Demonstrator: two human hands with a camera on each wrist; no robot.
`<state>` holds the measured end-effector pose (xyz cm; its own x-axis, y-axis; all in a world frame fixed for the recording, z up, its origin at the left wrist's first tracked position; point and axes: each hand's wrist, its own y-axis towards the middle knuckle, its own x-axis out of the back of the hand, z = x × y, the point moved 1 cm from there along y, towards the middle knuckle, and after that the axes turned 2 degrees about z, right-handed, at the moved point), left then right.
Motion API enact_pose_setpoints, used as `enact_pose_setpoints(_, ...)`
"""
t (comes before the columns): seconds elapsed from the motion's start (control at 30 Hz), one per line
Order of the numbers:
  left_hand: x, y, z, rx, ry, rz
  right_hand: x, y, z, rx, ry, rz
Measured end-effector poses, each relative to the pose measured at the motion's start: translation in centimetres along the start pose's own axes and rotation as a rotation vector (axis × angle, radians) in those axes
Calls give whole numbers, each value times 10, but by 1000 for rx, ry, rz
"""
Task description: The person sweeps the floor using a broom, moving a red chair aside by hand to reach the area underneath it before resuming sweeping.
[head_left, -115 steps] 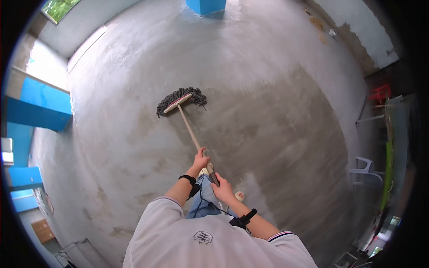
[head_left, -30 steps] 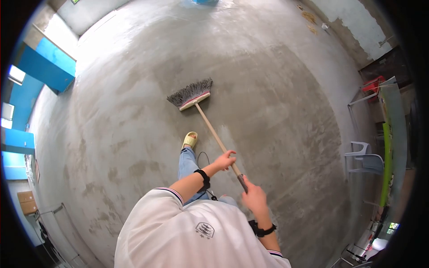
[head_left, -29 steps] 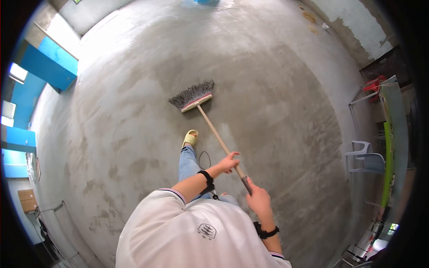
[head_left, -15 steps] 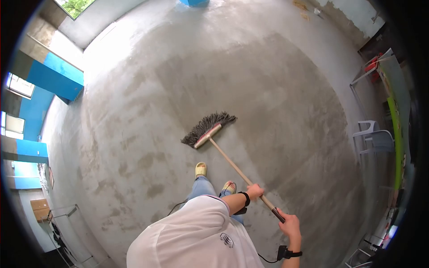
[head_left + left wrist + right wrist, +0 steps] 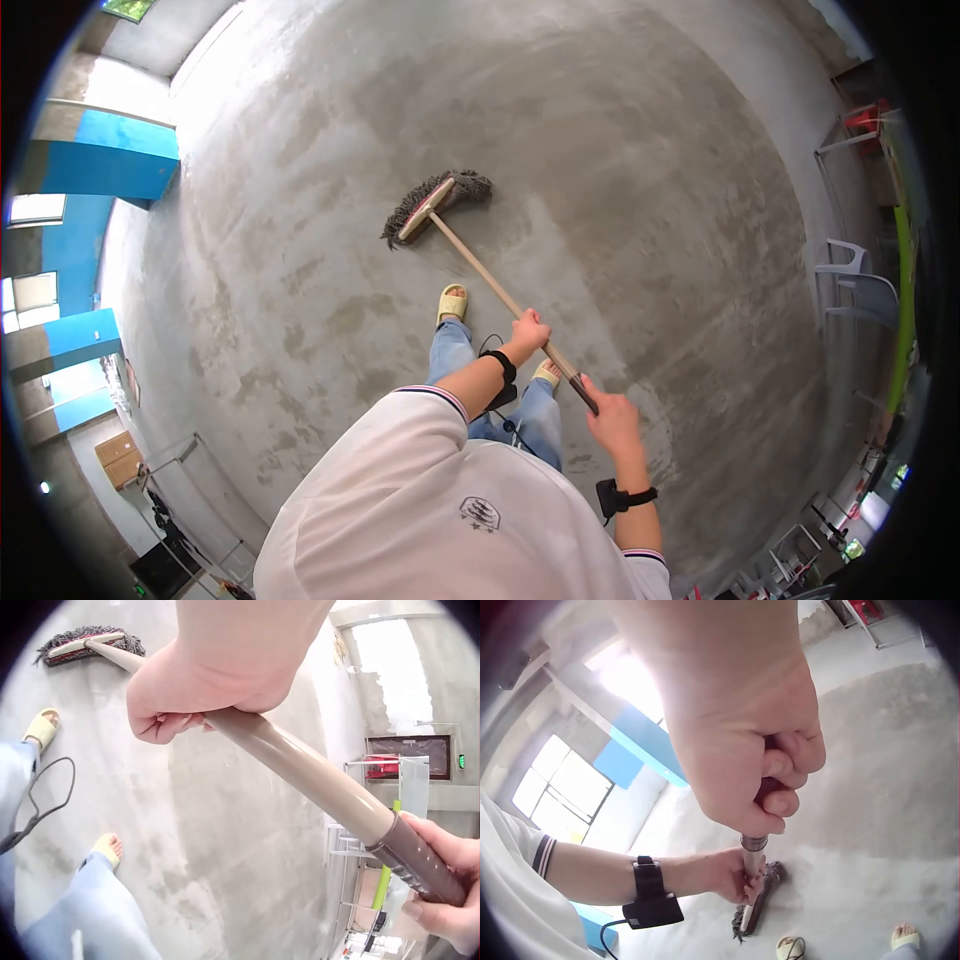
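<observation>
Fingers (image 5: 782, 802) first: curled round the dark sleeve (image 5: 412, 859) at the near end with the right hand (image 5: 613, 418), wrapped round the pale handle (image 5: 315, 776) farther down with the left hand (image 5: 530, 328). Next out, past the slippers (image 5: 451, 303): mop head (image 5: 428, 208) on the floor (image 5: 320, 250), ahead of and apart from both feet, just left of the darker patch (image 5: 640, 200). Compared with half a second ago: board (image 5: 67, 651) angled more steeply, strands (image 5: 470, 186) bunched round the far end instead of fanned ahead. Probably mid-turn in a mopping stroke, with two-handed control intact.
</observation>
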<state>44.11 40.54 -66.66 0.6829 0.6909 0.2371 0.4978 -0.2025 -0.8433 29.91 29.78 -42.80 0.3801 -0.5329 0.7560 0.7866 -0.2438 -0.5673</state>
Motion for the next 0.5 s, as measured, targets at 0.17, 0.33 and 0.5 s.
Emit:
enact_pose_setpoints(0.17,142,49,-28,-36,-119,-49,-5,100,109,56,-99,-22)
enact_pose_setpoints(0.33,284,93,-18,-39,-134,-198,-40,199,235,119,-82,12)
enact_pose_setpoints(0.5,383,101,-8,-234,-28,-217,-80,311,319,207,68,61)
